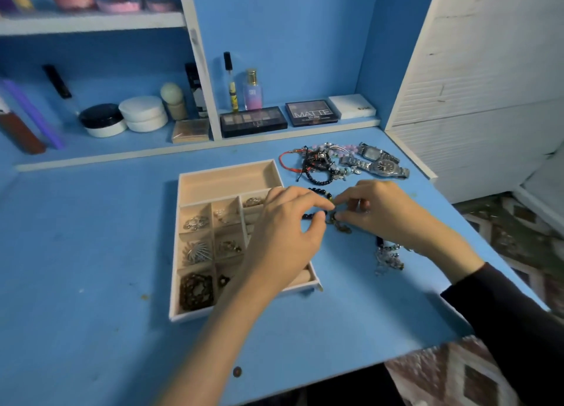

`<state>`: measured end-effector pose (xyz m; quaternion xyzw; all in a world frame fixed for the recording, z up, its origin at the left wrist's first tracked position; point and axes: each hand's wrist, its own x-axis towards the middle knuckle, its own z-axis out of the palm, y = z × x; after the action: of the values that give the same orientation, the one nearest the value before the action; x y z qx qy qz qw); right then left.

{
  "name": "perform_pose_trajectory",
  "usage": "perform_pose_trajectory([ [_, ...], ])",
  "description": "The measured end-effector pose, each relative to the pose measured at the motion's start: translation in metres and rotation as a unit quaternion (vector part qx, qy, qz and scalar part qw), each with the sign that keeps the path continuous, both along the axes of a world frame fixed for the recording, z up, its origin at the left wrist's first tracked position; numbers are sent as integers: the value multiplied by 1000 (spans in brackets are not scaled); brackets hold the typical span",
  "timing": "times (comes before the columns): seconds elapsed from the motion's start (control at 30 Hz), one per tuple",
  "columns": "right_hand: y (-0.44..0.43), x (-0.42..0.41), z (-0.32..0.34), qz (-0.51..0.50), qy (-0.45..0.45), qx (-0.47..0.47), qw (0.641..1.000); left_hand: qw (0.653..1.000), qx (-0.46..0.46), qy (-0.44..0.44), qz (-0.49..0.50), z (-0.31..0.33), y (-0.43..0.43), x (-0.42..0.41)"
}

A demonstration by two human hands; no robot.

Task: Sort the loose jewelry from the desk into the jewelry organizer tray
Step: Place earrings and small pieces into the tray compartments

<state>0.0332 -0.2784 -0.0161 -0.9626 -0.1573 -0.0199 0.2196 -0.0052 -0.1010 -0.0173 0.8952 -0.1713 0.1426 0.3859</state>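
While beside the tray point(195, 177) — bead bracelet point(319, 192), fingertip-pinched by left hand point(287, 225) and right hand point(386, 213).

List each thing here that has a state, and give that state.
left hand: pinching black bead bracelet
right hand: pinching the same bracelet
organizer tray: uncovered, long back compartment empty
jewelry pile: tangled, loose on desk
two watches: lying beside the pile
two eyeshadow palettes: closed
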Motion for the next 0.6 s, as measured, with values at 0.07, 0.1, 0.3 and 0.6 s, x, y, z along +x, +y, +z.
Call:
perform_pose_trajectory([
  [0.07,0,2,2,10,15,-3,1000,1000,-5,5,-3,1,-4,0],
  [0.1,0,3,3,10,21,-4,1000,1000,-7,7,-5,1,-5,0],
  [0.3,1,6,3,14,51,-17,998,1000,-7,8,-7,0,-6,1],
  [0.6,-4,-3,9,-62,54,211,974,1000,-19,2,-6,1,-4,1],
])
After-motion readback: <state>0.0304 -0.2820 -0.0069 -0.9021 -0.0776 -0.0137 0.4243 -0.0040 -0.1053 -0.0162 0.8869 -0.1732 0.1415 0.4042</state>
